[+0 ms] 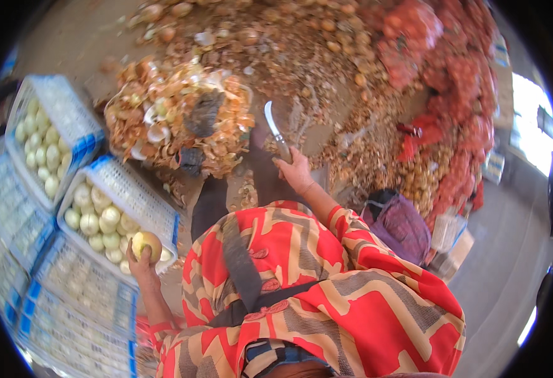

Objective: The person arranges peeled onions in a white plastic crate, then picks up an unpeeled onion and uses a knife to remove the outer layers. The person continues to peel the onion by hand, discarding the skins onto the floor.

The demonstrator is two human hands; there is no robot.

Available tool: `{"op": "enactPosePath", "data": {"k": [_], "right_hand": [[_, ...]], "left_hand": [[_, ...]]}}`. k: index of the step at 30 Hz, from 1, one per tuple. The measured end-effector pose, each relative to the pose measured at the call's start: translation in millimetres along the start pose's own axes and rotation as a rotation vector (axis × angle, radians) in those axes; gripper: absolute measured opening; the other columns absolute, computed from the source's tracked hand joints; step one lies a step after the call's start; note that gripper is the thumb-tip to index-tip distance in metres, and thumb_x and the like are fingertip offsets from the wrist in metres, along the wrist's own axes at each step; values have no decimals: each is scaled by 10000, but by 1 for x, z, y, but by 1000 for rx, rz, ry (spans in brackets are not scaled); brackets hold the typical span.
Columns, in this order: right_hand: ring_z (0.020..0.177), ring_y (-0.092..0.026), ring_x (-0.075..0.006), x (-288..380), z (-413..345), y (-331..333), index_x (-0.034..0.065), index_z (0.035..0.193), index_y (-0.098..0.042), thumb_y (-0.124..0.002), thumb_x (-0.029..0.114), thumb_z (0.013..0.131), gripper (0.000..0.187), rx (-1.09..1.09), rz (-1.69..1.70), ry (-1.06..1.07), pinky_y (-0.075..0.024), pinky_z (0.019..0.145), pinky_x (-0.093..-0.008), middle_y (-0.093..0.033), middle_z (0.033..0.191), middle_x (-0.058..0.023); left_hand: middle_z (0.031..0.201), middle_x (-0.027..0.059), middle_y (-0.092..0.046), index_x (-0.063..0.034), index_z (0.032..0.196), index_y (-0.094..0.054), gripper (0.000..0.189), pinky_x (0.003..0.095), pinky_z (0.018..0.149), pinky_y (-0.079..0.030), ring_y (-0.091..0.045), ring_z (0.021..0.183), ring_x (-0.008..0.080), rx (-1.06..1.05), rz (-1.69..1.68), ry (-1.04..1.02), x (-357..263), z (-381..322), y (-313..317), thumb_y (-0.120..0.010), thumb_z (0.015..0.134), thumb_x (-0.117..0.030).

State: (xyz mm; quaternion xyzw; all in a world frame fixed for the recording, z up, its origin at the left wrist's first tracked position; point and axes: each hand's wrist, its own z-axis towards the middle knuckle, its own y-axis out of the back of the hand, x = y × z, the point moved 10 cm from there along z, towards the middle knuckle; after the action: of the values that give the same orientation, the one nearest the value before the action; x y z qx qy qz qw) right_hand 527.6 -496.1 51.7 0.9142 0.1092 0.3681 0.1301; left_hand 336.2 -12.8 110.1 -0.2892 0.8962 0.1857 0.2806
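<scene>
My left hand [145,264] grips a partly peeled onion [147,245] over the near edge of a white plastic crate [137,189]. Pale peeled onions [97,226] lie inside that crate. In my right hand [296,171] is the handle of a knife with a curved blade [271,118]; its tip points away from me, and it touches no onion. Between the crate and the knife lies a large heap of onion skins [163,113], with a dark glove or cloth [205,113] on top.
More crates [16,189] with blue edges stand at the left, several holding peeled onions. Skins and loose onions [333,46] cover the ground ahead. Red mesh sacks [460,94] are piled at the right, with a purple bundle [399,229] closer to me.
</scene>
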Motion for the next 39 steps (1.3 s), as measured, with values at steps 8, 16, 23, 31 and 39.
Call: {"op": "enactPosePath", "data": {"k": [8, 16, 23, 31, 39], "right_hand": [[775, -607, -414, 89, 95, -74, 49, 1074, -520, -629, 233, 816, 335, 396, -591, 287, -489, 706, -442, -633, 826, -218], [901, -624, -376, 118, 157, -207, 57, 1160, -475, -581, 267, 841, 396, 724, -1335, 546, -480, 798, -464, -635, 990, -205], [1013, -584, -362, 65, 109, -198, 77, 1125, -533, -589, 245, 827, 346, 795, -1395, 649, -488, 837, -450, -554, 1139, -174], [939, -615, -304, -235, 17, -138, 124, 970, -635, -599, 195, 798, 189, 1682, -1410, 719, -497, 805, -475, -596, 978, -123], [1012, -583, -308, -246, 32, -132, 72, 1022, -606, -520, 197, 843, 235, 1827, -1617, 600, -438, 871, -454, -619, 978, -106]], "left_hand": [[1240, 112, -492, -35, 1371, -410, 727, 364, 906, -489, -540, 1091, 236, -205, -120, -48, 16, -34, -45, -734, 726, -125], [1292, 150, -485, 3, 1394, -385, 747, 356, 995, -410, -507, 1158, 242, -333, -263, 57, 95, -60, -111, -702, 730, -126], [1257, 134, -516, 26, 1350, -416, 781, 339, 943, -458, -547, 1104, 235, -352, -194, -72, 80, 40, -114, -793, 700, -186], [1245, 113, -509, -2, 1320, -444, 744, 369, 997, -411, -521, 1128, 238, -527, -494, -228, 101, 132, -91, -805, 700, -201], [1321, 150, -440, 3, 1362, -354, 648, 476, 1014, -418, -464, 1219, 300, -555, -676, -240, 171, 152, -113, -671, 844, -225]]}}
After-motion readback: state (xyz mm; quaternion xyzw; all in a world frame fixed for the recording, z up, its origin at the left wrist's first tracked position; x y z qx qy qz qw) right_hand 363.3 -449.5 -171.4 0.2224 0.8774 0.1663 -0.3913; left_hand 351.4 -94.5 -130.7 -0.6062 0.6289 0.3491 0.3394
